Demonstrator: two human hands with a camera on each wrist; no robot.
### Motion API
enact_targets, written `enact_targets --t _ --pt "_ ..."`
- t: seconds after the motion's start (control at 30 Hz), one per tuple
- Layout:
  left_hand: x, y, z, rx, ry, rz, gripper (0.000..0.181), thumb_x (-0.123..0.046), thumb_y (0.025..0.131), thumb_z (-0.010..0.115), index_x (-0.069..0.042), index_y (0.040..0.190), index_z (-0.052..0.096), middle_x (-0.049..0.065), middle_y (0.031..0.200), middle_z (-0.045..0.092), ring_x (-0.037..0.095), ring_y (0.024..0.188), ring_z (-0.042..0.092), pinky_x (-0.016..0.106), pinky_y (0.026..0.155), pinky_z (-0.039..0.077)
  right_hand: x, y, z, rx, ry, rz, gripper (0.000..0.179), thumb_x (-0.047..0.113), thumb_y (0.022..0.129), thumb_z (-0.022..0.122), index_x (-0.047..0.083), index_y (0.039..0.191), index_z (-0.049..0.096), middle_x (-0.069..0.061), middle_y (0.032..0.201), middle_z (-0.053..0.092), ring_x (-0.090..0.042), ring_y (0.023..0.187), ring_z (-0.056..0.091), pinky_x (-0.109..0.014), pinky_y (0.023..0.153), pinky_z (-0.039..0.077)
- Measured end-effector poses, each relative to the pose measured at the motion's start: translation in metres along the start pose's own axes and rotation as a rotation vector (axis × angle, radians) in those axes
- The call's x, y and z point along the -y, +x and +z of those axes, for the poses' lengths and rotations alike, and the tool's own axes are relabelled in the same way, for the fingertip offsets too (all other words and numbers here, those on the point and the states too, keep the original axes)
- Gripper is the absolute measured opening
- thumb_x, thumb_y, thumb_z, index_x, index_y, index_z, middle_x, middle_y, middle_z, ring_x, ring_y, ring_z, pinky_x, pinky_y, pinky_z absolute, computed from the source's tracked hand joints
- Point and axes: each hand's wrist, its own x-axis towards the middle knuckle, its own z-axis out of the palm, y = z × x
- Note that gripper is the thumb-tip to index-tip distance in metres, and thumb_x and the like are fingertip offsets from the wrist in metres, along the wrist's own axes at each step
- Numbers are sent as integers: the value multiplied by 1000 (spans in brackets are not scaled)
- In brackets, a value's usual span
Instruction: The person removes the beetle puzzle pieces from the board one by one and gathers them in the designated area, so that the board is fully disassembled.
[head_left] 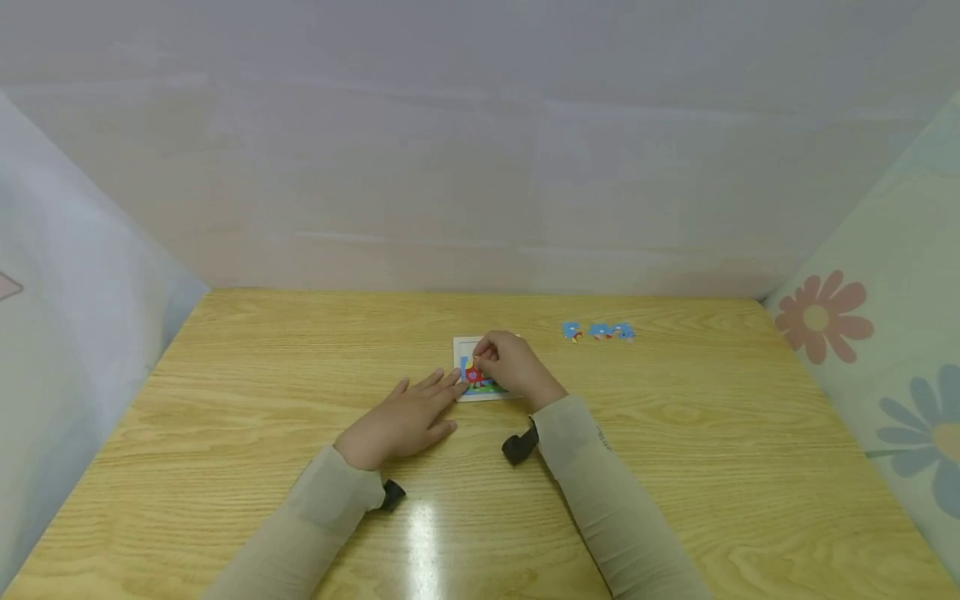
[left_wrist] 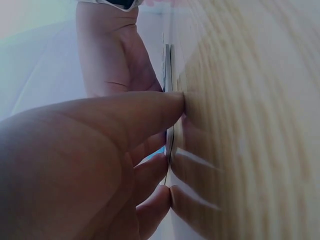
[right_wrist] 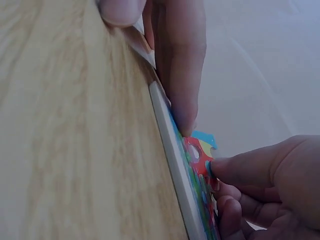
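A small jigsaw board [head_left: 459,343] with a pale frame lies mid-table, showing a red, green and blue picture; its thin edge [right_wrist: 172,160] runs down the right wrist view. My left hand [head_left: 408,421] lies spread at its left side, fingertips on the frame, the thumb [left_wrist: 135,112] down by the table. Over the board, my right hand [head_left: 513,367] pinches a jigsaw piece between thumb and index finger. A red part with a pink heart [right_wrist: 196,152] shows beside that thumb [right_wrist: 230,170]. The held piece is mostly hidden by the fingers.
Several loose blue jigsaw pieces [head_left: 600,332] lie farther back to the right on the wood-grain table [head_left: 300,350]. A pale wall [head_left: 480,192] stands behind it, and flower-printed cloth [head_left: 885,350] hangs at the right side.
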Motion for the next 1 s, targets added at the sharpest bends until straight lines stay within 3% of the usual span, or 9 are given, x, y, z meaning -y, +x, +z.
enact_targets --t 0.27,1.0 --pt "0 0 -1 0 -3 8 60 -34 107 51 -13 160 32 8 168 22 33 154 18 69 117 14 -2 0 -3 8 54 14 9 14 101 64 6 104 68 -5 95 64 -18 87 59 -32 80 52" --pt "0 1 1 2 3 7 61 -35 107 51 -14 161 31 6 168 20 32 154 18 68 118 13 -12 0 -5 -61 290 -6 11 15 99 67 5 104 70 -6 94 67 -18 81 60 -27 71 52"
